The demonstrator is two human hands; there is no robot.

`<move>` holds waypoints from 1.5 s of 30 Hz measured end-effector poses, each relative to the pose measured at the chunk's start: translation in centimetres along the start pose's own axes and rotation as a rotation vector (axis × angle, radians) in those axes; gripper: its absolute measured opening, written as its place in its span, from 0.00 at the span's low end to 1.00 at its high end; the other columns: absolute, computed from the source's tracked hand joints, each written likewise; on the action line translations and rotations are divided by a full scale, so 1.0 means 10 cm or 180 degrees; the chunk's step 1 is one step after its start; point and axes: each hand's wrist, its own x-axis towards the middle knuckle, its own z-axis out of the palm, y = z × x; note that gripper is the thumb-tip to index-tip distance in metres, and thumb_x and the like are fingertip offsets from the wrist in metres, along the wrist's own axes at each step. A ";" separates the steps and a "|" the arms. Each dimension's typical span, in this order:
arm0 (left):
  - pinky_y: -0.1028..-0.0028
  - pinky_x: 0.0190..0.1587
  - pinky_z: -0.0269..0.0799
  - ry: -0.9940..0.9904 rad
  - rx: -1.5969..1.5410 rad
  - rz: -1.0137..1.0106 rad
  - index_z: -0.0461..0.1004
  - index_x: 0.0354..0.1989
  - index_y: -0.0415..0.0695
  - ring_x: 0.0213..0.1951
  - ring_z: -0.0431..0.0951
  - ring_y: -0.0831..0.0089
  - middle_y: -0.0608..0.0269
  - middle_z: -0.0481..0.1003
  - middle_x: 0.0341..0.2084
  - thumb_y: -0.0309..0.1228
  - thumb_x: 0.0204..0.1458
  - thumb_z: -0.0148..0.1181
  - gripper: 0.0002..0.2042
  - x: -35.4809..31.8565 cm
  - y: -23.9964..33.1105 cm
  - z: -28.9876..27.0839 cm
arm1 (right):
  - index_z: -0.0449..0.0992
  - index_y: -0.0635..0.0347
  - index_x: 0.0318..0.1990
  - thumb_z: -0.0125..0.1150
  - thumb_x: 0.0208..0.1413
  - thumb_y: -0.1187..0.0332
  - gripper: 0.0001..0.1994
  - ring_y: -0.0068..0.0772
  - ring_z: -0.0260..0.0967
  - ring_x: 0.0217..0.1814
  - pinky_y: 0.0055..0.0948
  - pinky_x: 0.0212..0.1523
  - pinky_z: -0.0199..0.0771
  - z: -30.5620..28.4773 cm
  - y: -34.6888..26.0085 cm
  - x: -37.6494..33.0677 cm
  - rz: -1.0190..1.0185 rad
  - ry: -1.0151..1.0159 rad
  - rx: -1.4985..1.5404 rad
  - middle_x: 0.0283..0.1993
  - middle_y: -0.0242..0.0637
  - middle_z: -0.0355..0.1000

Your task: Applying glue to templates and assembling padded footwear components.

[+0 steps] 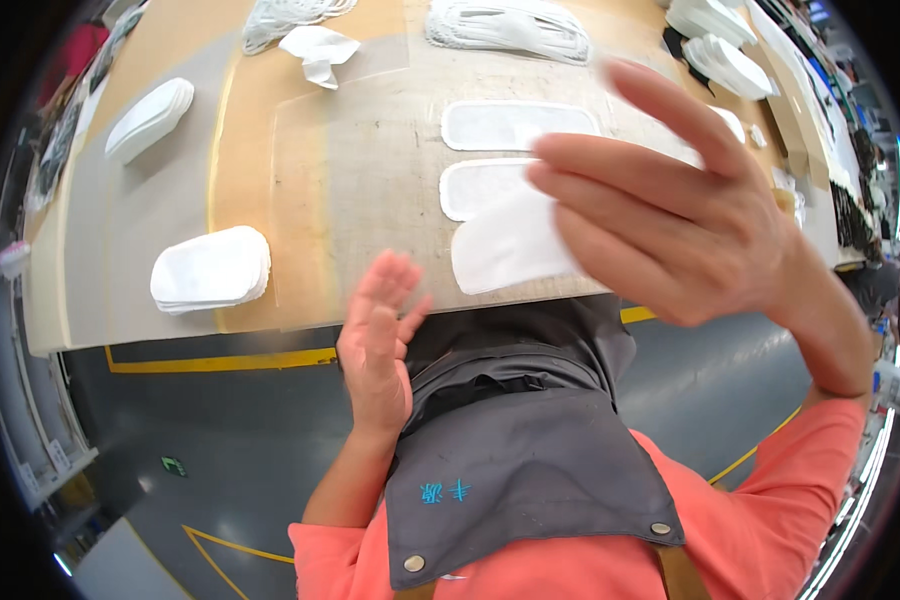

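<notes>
Closest to the camera, the right hand (685, 215) is blurred with fingers partly spread; whether it grips the plain white pad (510, 245) beneath cannot be told. From the left, a white stack (210, 268) sits near the table's (370, 180) front edge, its uneven layers liable to slide if bumped. The left hand (378, 345), wide and apparently empty, is at that edge. Rightward, the plain pad overlaps a rimmed pad (485, 188); a hasty sweep could skew both or push the plain one off the front.
</notes>
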 end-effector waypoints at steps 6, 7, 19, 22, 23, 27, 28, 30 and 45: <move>0.62 0.64 0.65 0.0097 0.0428 -0.0561 0.59 0.69 0.37 0.65 0.67 0.59 0.51 0.67 0.63 0.41 0.65 0.57 0.30 0.23 -0.05 0.32 | 0.79 0.53 0.35 0.63 0.53 0.72 0.03 0.30 0.78 0.54 0.46 0.74 0.57 0.03 -0.23 -0.80 0.0478 -0.0255 -0.0228 0.48 0.31 0.82; 0.62 0.64 0.65 -0.0037 0.1272 -0.0005 0.61 0.68 0.39 0.64 0.67 0.58 0.52 0.67 0.62 0.40 0.63 0.59 0.29 0.25 -0.07 0.31 | 0.80 0.53 0.37 0.63 0.54 0.71 0.04 0.29 0.78 0.55 0.47 0.75 0.56 0.14 -0.29 -1.00 0.0511 -0.0288 -0.0210 0.49 0.29 0.81; 0.55 0.65 0.57 -0.1044 0.4392 0.2323 0.78 0.55 0.45 0.67 0.63 0.47 0.52 0.68 0.63 0.44 0.56 0.66 0.22 0.39 -0.36 0.39 | 0.76 0.49 0.48 0.63 0.52 0.72 0.14 0.31 0.73 0.53 0.43 0.65 0.64 0.60 -0.36 -1.89 0.1743 -0.0585 0.0612 0.50 0.28 0.75; 0.56 0.65 0.57 -0.1102 0.4524 0.2365 0.79 0.53 0.46 0.68 0.62 0.48 0.52 0.68 0.62 0.42 0.57 0.66 0.19 0.49 -0.37 0.47 | 0.75 0.54 0.45 0.62 0.49 0.73 0.14 0.34 0.71 0.44 0.36 0.48 0.73 0.82 -0.22 -1.69 0.1831 -0.0409 0.0842 0.40 0.31 0.73; 0.56 0.65 0.57 -0.1123 0.4555 0.2350 0.79 0.52 0.46 0.68 0.62 0.48 0.52 0.69 0.62 0.42 0.57 0.66 0.18 0.50 -0.37 0.49 | 0.75 0.55 0.44 0.62 0.48 0.73 0.14 0.34 0.71 0.44 0.34 0.46 0.73 0.90 -0.22 -1.70 0.1755 -0.0452 0.0945 0.40 0.31 0.73; 0.56 0.65 0.57 -0.1143 0.4645 0.2288 0.81 0.48 0.45 0.68 0.62 0.49 0.53 0.69 0.62 0.40 0.56 0.67 0.15 0.50 -0.31 0.53 | 0.73 0.58 0.39 0.62 0.45 0.74 0.11 0.34 0.70 0.40 0.30 0.41 0.75 1.00 -0.20 -1.66 0.1539 -0.0548 0.0971 0.35 0.32 0.70; 0.56 0.65 0.57 -0.1138 0.4657 0.2274 0.81 0.47 0.45 0.68 0.62 0.49 0.53 0.69 0.62 0.40 0.56 0.67 0.15 0.51 -0.31 0.52 | 0.73 0.58 0.38 0.61 0.45 0.74 0.10 0.33 0.70 0.39 0.30 0.41 0.75 1.00 -0.19 -1.65 0.1503 -0.0578 0.0941 0.34 0.32 0.69; 0.56 0.65 0.57 -0.1139 0.4646 0.2249 0.81 0.47 0.45 0.68 0.62 0.49 0.53 0.69 0.62 0.40 0.56 0.67 0.15 0.52 -0.31 0.53 | 0.73 0.59 0.35 0.61 0.44 0.75 0.09 0.32 0.69 0.37 0.30 0.40 0.74 1.00 -0.17 -1.60 0.1355 -0.0662 0.0797 0.32 0.32 0.68; 0.55 0.65 0.55 -0.1298 0.4260 0.2483 0.81 0.46 0.45 0.67 0.62 0.52 0.54 0.70 0.60 0.36 0.51 0.70 0.15 0.85 -0.46 0.86 | 0.71 0.58 0.26 0.61 0.47 0.72 0.04 0.30 0.67 0.33 0.28 0.35 0.70 0.96 0.05 -1.36 0.0387 -0.1207 0.0402 0.28 0.32 0.66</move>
